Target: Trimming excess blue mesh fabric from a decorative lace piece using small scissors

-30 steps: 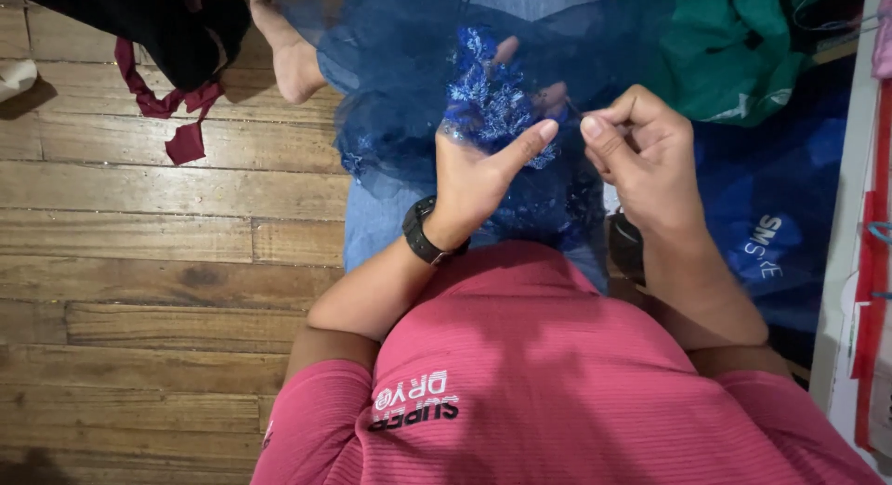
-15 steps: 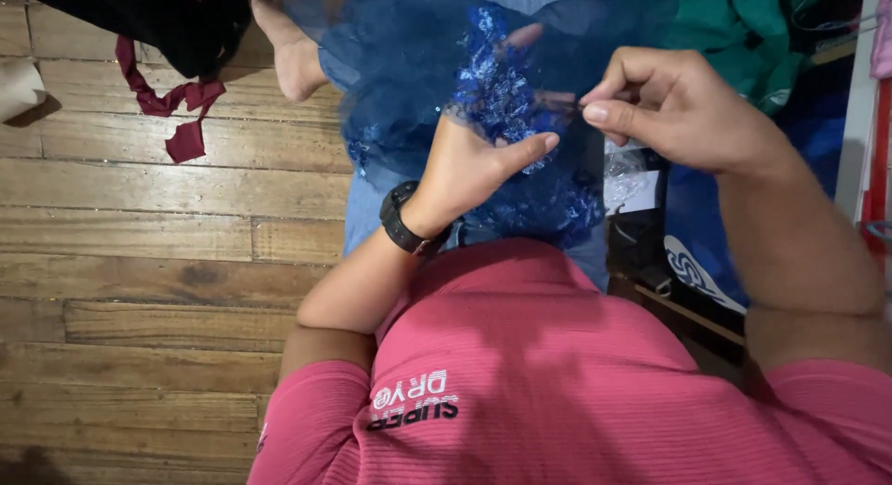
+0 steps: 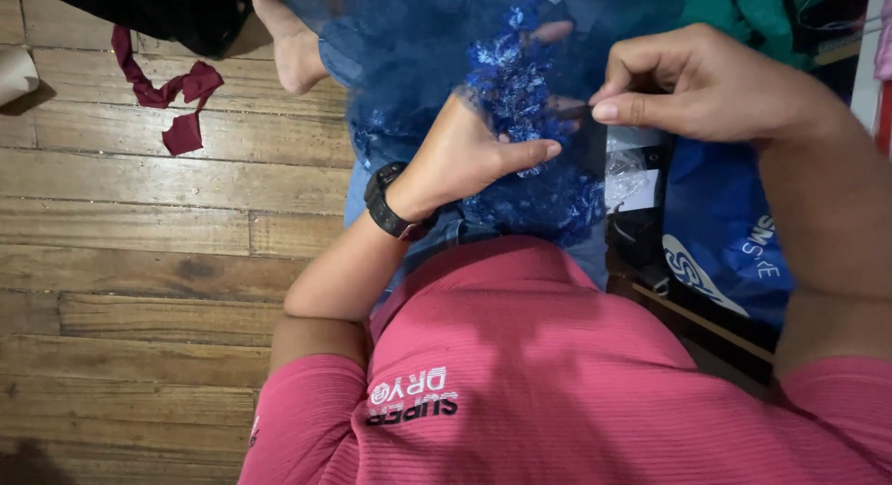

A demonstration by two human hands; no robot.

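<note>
Even indoor light, perhaps slight blur
</note>
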